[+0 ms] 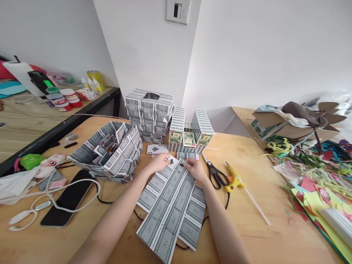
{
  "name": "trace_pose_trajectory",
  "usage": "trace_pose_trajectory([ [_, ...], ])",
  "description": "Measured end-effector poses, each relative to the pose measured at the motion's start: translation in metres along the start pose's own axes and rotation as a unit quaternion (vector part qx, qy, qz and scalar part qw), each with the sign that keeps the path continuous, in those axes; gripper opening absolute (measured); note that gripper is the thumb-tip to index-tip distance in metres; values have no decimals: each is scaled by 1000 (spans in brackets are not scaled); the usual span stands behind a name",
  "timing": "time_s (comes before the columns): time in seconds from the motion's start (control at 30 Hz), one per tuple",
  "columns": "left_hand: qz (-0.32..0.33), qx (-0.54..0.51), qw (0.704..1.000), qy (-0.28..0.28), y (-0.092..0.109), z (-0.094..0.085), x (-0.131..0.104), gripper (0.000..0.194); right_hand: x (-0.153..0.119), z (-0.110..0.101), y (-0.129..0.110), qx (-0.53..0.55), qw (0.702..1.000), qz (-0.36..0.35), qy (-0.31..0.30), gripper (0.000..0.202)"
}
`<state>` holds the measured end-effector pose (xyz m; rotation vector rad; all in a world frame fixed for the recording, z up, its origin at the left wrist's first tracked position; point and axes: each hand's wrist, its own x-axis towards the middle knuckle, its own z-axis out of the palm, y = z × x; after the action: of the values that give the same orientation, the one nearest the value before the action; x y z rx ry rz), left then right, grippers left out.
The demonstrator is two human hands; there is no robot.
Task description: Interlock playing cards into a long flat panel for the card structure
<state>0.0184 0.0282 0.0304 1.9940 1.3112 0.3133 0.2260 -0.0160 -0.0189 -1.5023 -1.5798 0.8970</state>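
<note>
My left hand (pixel 159 163) is closed on a face-up playing card (pixel 172 160) showing a spade, at the far end of a long panel. This panel (pixel 172 198) is made of patterned playing cards joined in strips and lies slanting toward me. Shorter card strips (pixel 191 214) stick out beside and under it. My right hand (pixel 194 168) pinches the panel's far end, close to the left hand's card; its fingertips are partly hidden. Just beyond my left hand lies a loose ace of spades (pixel 156 149).
A card-built basket (pixel 121 154) holding cards stands left, a tall card-built box (pixel 150 113) behind it. Card packs (pixel 202 126) are stacked at the back. Scissors (pixel 216 174) and a yellow glue gun (pixel 233 179) lie right; a phone (pixel 67 201) and white cable (pixel 95 183) left.
</note>
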Motion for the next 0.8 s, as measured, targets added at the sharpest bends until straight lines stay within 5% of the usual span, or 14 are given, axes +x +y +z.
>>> trace_pose_trajectory([
  [0.57, 30, 18, 999, -26, -4, 5, -1, 11, -5, 7, -2, -47, 997, 13, 54, 24],
  [0.7, 36, 23, 998, -47, 0, 6, -5, 22, -5, 4, -10, -88, 994, 10, 65, 21],
  [0.8, 45, 54, 996, -56, 10, 3, -12, 46, -6, 2, -17, -183, 982, 17, 50, 21],
])
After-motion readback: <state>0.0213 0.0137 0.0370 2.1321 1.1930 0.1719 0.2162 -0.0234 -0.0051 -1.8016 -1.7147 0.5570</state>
